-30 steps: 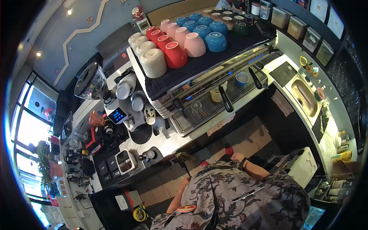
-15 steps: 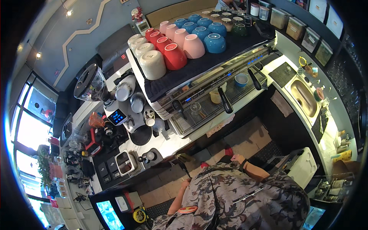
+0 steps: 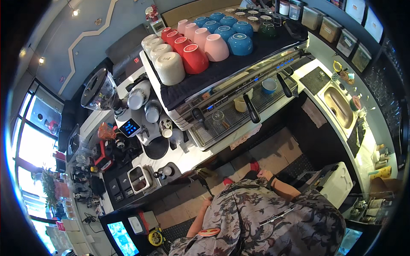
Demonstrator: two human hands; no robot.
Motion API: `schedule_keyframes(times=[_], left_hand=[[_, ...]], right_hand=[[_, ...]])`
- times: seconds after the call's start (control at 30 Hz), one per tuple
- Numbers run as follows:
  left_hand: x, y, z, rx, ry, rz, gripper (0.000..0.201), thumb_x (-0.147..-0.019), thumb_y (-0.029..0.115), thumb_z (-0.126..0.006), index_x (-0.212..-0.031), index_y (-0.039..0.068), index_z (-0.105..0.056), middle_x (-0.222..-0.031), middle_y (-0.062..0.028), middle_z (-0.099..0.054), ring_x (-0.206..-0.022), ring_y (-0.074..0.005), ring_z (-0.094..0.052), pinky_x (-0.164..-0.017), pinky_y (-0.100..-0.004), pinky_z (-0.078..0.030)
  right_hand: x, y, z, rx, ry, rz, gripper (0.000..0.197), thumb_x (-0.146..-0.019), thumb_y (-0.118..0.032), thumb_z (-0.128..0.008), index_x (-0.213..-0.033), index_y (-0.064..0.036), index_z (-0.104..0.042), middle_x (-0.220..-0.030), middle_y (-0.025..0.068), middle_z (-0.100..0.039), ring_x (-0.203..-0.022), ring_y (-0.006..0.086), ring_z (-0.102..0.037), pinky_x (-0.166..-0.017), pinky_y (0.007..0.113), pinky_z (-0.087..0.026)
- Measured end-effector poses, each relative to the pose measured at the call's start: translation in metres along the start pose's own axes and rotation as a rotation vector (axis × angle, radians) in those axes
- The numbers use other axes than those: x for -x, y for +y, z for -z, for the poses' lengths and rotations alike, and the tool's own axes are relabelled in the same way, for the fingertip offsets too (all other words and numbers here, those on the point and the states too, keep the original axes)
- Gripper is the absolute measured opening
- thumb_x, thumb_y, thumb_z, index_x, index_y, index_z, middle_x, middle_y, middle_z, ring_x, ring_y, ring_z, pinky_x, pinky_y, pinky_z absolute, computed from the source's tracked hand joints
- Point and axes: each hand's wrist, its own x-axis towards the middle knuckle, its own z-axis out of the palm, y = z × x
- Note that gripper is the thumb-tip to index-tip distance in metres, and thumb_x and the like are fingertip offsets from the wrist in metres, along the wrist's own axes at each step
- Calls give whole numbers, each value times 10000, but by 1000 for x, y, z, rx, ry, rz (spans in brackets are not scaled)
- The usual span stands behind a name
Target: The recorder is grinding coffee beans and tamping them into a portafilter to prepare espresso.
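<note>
Both of my arms hang low at my sides, away from the counter. My left hand (image 3: 207, 199) is beside the patterned shirt (image 3: 256, 213), near the counter's front edge, its fingers too small to make out. On the other side, my right hand (image 3: 265, 174) hangs above the floor in front of the espresso machine (image 3: 230, 102), a dark band on its wrist. I see no object in either hand. Portafilters with black handles (image 3: 251, 109) sit in the machine. A blue cup (image 3: 269, 85) and a cream-coloured jug (image 3: 241, 103) stand on its drip tray (image 3: 213, 135).
Upturned cups (image 3: 195, 59) in white, red, pink and blue cover the machine's top. Left of it are a coffee grinder (image 3: 99, 90), metal jugs (image 3: 152, 112) and a round black mat (image 3: 156, 148). A sink (image 3: 338, 109) lies right. A white bin (image 3: 335, 186) stands near my right arm.
The view has shifted very slightly. My right hand has moved a little to the left, and more of a red shoe shows beside it. The things on the counter have stayed put.
</note>
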Motion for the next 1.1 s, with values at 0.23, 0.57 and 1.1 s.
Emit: schedule_keyframes(times=[0.23, 0.57, 1.1], left_hand=[[4, -2, -5, 39, 17, -24, 400, -832, 372, -615, -1116, 93, -657, -1066, -119, -693, -974, -279, -665, -824, -383, -507], [-12, -11, -6, 91, -45, -50, 444, -837, 432, -624, -1059, 51, -671, -969, -139, -710, -900, -279, -682, -793, -373, -519], [-18, 174, 42, 12, -57, 113, 448, -820, 457, -608, -1015, 66, -703, -850, -89, -725, -787, -212, -695, -762, -348, -526]], right_hand=[[20, -20, 5, 151, 127, 65, 333, -770, -398, -669, -799, -67, -681, -811, 166, -681, -786, 349, -664, -716, 416, -516], [56, -49, 39, 72, 217, -161, 328, -788, -385, -660, -905, -82, -708, -826, 153, -691, -797, 330, -675, -720, 409, -526], [122, 43, 80, -42, 143, -376, 387, -827, -413, -684, -901, -34, -677, -837, 163, -689, -787, 308, -681, -691, 395, -524]])
